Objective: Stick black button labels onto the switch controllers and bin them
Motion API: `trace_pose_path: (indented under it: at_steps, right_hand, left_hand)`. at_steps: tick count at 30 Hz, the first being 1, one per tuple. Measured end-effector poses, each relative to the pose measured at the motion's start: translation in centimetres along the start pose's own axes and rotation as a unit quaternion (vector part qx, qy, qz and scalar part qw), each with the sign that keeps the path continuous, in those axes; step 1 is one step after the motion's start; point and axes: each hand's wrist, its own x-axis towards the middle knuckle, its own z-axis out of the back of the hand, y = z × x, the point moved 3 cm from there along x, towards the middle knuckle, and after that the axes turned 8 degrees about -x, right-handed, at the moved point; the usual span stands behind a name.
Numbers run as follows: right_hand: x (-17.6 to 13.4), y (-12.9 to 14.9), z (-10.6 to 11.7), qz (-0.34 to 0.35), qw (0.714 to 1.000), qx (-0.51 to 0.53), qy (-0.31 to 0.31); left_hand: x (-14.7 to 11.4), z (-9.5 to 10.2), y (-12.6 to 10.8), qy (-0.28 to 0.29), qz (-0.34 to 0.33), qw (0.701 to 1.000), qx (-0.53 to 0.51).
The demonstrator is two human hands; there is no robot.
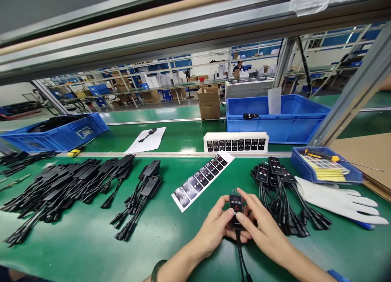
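Both hands grip one small black control box (236, 221) with red marks on its face and two black cables hanging from its lower end. My left hand (215, 227) wraps its left side, thumb on the front face. From the right, my right hand (262, 227) closes on it, thumb also pressed on the face. Beyond the hands lies a strip of black labels (201, 180), set slantwise on the green bench. Right of my right hand is a pile of labelled control boxes (276, 168) with their cables.
Unlabelled black boxes with cables (82, 172) cover the left side, a smaller group (152, 186) nearer the middle. A white label stand (235, 135), a large blue bin (275, 123), a left blue bin (61, 133), a small blue tray (351, 176) with a screwdriver (320, 155), and a white glove (339, 204) surround.
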Motion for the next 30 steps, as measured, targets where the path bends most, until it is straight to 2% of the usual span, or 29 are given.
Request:
trace_pose_path:
  at_steps: [5,8,12,14,15,17,20,22,24,26,28,30]
  right_hand:
    - [0.1,-0.4,-0.5,0.045,0.998,-0.018,-0.045]
    - [0.2,-0.5,-0.7,0.053,0.996,-0.041,-0.057]
    - [0.2,-0.1,-0.5,0.088,0.988,-0.103,-0.072]
    - [0.2,0.1,-0.2,0.129,0.978,-0.142,-0.082]
    - [0.4,0.1,0.1,0.147,0.972,-0.159,-0.089]
    - [0.9,-0.3,1.0,0.163,0.960,-0.196,-0.118]
    - [2.3,-1.4,3.2,0.144,0.927,-0.289,-0.190]
    - [3.4,-2.1,4.8,0.113,0.891,-0.384,-0.212]
    - [4.5,-2.3,6.3,0.070,0.849,-0.484,-0.197]
    - [5.3,-2.1,7.5,0.026,0.815,-0.553,-0.171]
    - [6.1,-1.6,8.1,0.000,0.812,-0.563,-0.156]
    - [7.2,-1.0,8.0,0.000,0.830,-0.539,-0.142]
  left_hand:
    - [0.0,-0.2,0.4,-0.004,-0.031,0.995,0.093]
    - [0.2,-0.1,0.6,-0.009,-0.034,0.996,0.081]
    - [0.7,0.4,0.4,-0.019,-0.051,0.998,0.010]
    - [0.7,0.6,-0.2,0.000,-0.071,0.997,0.030]
    - [0.7,0.7,-0.6,0.008,-0.085,0.993,0.078]
    - [0.4,1.3,-1.6,-0.002,-0.131,0.961,0.242]
    - [0.1,2.7,-3.1,-0.080,-0.188,0.850,0.486]
    - [0.2,3.8,-3.5,-0.118,-0.175,0.795,0.569]
    - [0.4,4.6,-3.5,-0.122,-0.145,0.768,0.612]
    - [0.6,5.0,-3.5,-0.119,-0.135,0.754,0.631]
    - [0.6,5.0,-3.7,-0.123,-0.148,0.749,0.634]
    - [0.4,5.0,-4.1,-0.129,-0.163,0.748,0.631]
